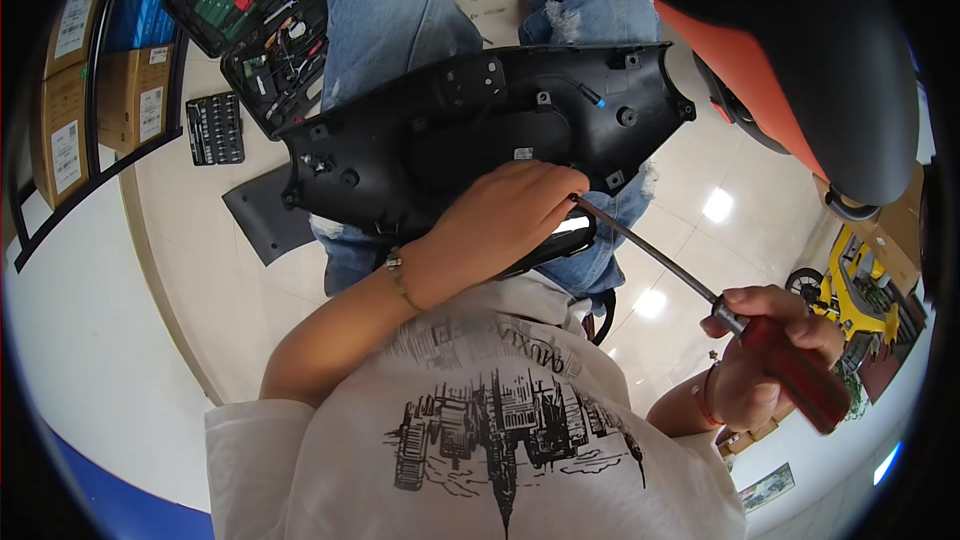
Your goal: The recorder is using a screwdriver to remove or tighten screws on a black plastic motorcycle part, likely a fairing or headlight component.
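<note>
A large black molded plastic panel (380, 165) lies across my lap with its inner side up, showing screw posts and a short cable with a blue connector (592, 95). My left hand (510, 208) reaches over the panel's near edge, fingers bent and pressed together. What they pinch is hidden. My right hand (770, 350), at the lower right, is wrapped round the red handle of a long screwdriver (655, 255). The shaft slants up and left, and its tip meets my left fingertips at the panel's near edge.
At the upper left, an open tool case (275, 40) and a socket set (215, 128) lie on the tiled floor. Boxes (65, 130) fill a shelf at the left. A black and orange vehicle seat (800, 50) juts in at the upper right; a yellow vehicle (862, 285) stands beyond.
</note>
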Tool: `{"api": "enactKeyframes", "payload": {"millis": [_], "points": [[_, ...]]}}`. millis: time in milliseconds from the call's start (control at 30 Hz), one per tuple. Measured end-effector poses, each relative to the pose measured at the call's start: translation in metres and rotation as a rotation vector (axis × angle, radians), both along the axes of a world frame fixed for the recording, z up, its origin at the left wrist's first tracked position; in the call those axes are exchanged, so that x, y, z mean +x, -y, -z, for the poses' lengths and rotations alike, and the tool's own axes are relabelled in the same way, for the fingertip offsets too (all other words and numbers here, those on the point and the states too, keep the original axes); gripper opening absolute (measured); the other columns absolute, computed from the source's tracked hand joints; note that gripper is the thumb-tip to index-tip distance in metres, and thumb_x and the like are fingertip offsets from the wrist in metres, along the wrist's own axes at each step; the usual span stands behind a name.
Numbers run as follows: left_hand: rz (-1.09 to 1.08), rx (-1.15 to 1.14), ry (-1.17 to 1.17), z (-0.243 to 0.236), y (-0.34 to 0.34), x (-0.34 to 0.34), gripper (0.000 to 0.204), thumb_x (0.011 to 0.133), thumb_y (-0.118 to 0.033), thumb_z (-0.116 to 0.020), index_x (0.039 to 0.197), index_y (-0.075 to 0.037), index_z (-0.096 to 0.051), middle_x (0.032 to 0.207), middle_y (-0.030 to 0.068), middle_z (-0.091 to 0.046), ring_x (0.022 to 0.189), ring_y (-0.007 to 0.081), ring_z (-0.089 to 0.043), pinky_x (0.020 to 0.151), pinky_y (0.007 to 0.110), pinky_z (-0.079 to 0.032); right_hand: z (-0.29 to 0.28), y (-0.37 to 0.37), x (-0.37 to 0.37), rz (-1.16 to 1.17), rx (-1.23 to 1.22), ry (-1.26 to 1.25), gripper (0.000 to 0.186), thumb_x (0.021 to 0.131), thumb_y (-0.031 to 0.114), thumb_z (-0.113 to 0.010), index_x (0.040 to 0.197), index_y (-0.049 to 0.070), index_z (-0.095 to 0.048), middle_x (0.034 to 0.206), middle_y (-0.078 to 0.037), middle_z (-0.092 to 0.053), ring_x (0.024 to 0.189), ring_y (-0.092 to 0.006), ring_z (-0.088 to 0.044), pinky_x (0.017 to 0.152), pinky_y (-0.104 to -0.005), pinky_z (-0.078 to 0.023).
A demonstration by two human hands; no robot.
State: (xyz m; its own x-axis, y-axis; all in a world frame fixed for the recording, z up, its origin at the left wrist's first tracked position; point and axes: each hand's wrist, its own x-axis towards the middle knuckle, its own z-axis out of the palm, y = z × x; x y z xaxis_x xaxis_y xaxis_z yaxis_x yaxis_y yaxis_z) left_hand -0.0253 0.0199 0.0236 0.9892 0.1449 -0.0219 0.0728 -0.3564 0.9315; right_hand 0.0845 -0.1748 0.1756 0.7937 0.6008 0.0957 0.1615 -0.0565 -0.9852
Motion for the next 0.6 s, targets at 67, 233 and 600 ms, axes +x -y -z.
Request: {"api": "enactKeyframes", "payload": {"millis": [67,233,600], "points": [[-0.026,-0.061,-0.021,0.005,0.007,0.007,0.015,0.092,-0.011,-0.062,0.107,-0.008,-0.064,0.099,0.0082,-0.069,0.091,0.0279,-0.067,0.080,0.037,-0.054,0.002,0.002,-0.004,-0.001,0.015,0.042,0.052,0.087,0.034,-0.077,0.115,0.006,-0.045,0.101,-0.038,-0.064,0.078,-0.0340,-0.071,0.061,-0.0374,-0.063],[-0.021,-0.030,0.035,0.008,0.012,0.016,0.014,0.090,-0.009,-0.064,0.103,-0.006,-0.064,0.100,0.0090,-0.069,0.093,0.0296,-0.067,0.084,0.040,-0.053,0.003,0.004,-0.006,-0.002,-0.031,0.053,0.051,0.087,0.031,-0.078,0.117,0.005,-0.046,0.103,-0.037,-0.064,0.082,-0.0352,-0.071,0.062,-0.0376,-0.063],[-0.039,0.130,0.065,0.012,0.005,0.020,0.015,0.082,-0.004,-0.067,0.097,-0.005,-0.064,0.102,0.0069,-0.063,0.095,0.0280,-0.061,0.084,0.038,-0.051,0.015,-0.007,-0.012,-0.039,-0.127,0.157,0.052,0.089,0.043,-0.073,0.114,0.007,-0.044,0.097,-0.032,-0.066,0.080,-0.0339,-0.070,0.057,-0.0337,-0.060]]}}
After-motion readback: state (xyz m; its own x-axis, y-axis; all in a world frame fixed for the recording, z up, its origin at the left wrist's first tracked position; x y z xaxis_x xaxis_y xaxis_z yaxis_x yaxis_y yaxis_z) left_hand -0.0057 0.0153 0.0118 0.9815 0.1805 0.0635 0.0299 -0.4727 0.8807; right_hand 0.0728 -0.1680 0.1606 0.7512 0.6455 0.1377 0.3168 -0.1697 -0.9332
